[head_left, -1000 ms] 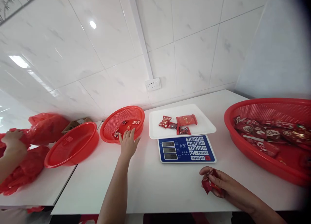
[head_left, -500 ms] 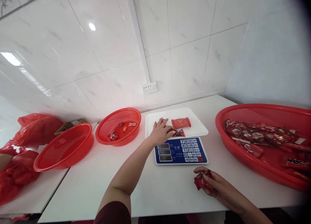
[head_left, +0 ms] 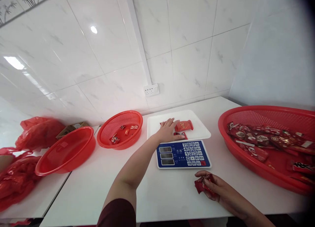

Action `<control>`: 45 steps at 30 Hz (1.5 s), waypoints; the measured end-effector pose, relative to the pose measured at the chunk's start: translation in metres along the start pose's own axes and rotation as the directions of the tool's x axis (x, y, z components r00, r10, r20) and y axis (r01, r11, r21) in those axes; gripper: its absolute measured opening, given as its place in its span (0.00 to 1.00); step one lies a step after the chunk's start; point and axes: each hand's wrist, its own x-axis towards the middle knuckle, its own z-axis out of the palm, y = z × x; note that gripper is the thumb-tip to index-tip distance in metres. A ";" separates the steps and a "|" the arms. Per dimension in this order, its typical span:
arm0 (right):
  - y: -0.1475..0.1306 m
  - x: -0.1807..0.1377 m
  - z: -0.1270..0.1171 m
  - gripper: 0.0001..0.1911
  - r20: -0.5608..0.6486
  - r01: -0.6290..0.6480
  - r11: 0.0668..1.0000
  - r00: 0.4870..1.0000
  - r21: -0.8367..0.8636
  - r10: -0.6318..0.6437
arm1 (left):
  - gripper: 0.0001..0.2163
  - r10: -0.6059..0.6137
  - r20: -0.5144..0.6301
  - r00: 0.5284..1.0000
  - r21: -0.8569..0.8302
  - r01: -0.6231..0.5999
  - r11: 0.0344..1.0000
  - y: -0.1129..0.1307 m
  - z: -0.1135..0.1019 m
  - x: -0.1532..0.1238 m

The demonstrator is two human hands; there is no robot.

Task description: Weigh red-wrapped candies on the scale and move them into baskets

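Note:
My left hand [head_left: 169,131] reaches over the white tray [head_left: 154,122] of the scale, palm down with fingers spread. It rests against the larger red packet [head_left: 184,125] and partly covers a small dark red wrapped candy [head_left: 180,134]. Another red wrapper [head_left: 162,123] peeks out behind the hand. In front of the scale, my right hand [head_left: 216,187] is closed around red wrapped candies [head_left: 203,183] with pale lettering; how many it holds cannot be made out. The blue keypad panel [head_left: 183,154] of the scale lies between the two hands.
At right, a large red basket [head_left: 231,146] holds many wrapped candies [head_left: 263,136]. A smaller red basket [head_left: 105,130] with several candies stands left of the scale. Beyond it are a red basin [head_left: 86,138], red plastic bags [head_left: 18,174] and a cardboard box [head_left: 70,128]. A tiled wall rises behind.
My left hand has slid slightly right across the tray, onto the larger red packet, with its fingers spread. The right hand still holds its candies, almost in place.

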 end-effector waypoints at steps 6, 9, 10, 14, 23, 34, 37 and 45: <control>0.004 0.001 -0.001 0.25 -0.024 0.023 0.999 0.999 0.033 -0.022 | 0.33 0.089 0.033 0.995 0.066 -0.091 0.994 0.010 0.006 0.030; 0.001 -0.002 0.004 0.25 -0.056 0.036 0.998 0.998 0.053 -0.033 | 0.29 0.130 0.000 0.991 0.037 -0.130 0.991 0.009 0.004 0.034; 0.000 -0.003 0.006 0.24 -0.069 0.042 0.997 0.997 0.060 -0.038 | 0.27 0.146 -0.015 0.989 0.017 -0.145 0.989 0.008 0.003 0.033; -0.006 -0.008 0.012 0.24 -0.110 0.051 0.997 0.993 0.059 -0.044 | 0.23 0.158 -0.172 0.972 -0.159 -0.186 0.970 -0.002 -0.010 0.015; -0.002 -0.005 0.007 0.22 -0.115 0.025 0.998 0.993 0.065 -0.017 | 0.20 -0.124 -0.465 0.877 -0.172 0.048 0.984 -0.020 -0.026 -0.094; -0.001 -0.005 0.009 0.20 -0.149 0.031 0.999 0.989 0.039 -0.024 | 0.20 -0.453 -0.520 0.724 0.291 0.649 0.703 -0.096 -0.011 -0.210; 0.000 -0.004 0.008 0.21 -0.159 0.031 0.999 0.987 0.044 -0.024 | 0.20 -0.465 -0.546 0.697 0.365 0.697 0.617 -0.115 -0.023 -0.223; -0.003 -0.007 0.013 0.22 -0.220 0.043 0.996 0.975 0.076 -0.025 | 0.29 -0.812 -0.575 0.099 0.098 0.994 0.052 -0.178 -0.072 -0.288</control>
